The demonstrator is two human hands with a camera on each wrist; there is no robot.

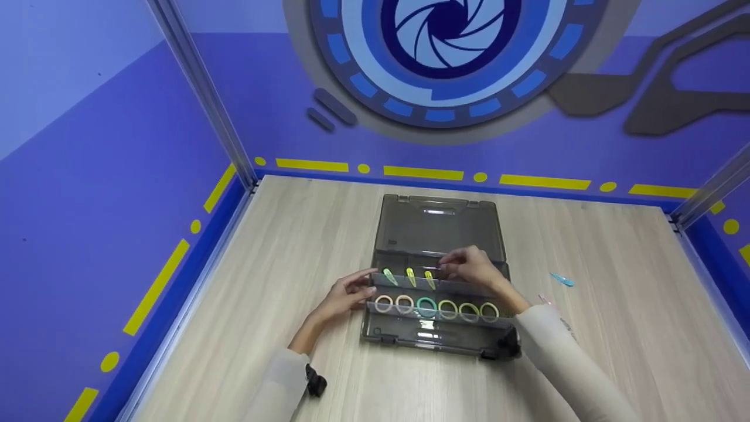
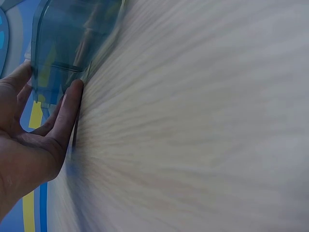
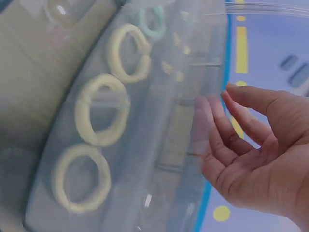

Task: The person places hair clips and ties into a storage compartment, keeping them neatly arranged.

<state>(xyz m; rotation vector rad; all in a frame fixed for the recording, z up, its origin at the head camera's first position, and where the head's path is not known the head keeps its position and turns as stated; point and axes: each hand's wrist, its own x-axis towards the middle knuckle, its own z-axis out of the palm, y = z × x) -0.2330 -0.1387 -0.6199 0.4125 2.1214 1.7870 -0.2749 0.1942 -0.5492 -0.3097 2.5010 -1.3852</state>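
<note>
A translucent grey storage box [image 1: 428, 340] lies on the table with its lid [image 1: 442, 225] folded back. Several hair ties [image 1: 427, 307] in peach, teal and yellow sit in a row along its front divider. Behind them stand a green snap hair clip [image 1: 390, 276] and two yellow ones [image 1: 411, 278]. My left hand [image 1: 343, 299] rests against the box's left side, fingers fairly straight. Over the rear compartment, right of the clips, is my right hand [image 1: 471, 268]. Its fingers [image 3: 217, 140] curve loosely behind the clear wall; I see nothing between them.
On the table right of the box lie a blue hair clip [image 1: 561, 279] and a pink one [image 1: 545, 299]. Beside the right sleeve a small patterned item [image 1: 567, 327] is partly hidden. Printed blue-purple walls [image 1: 234, 105] enclose the table.
</note>
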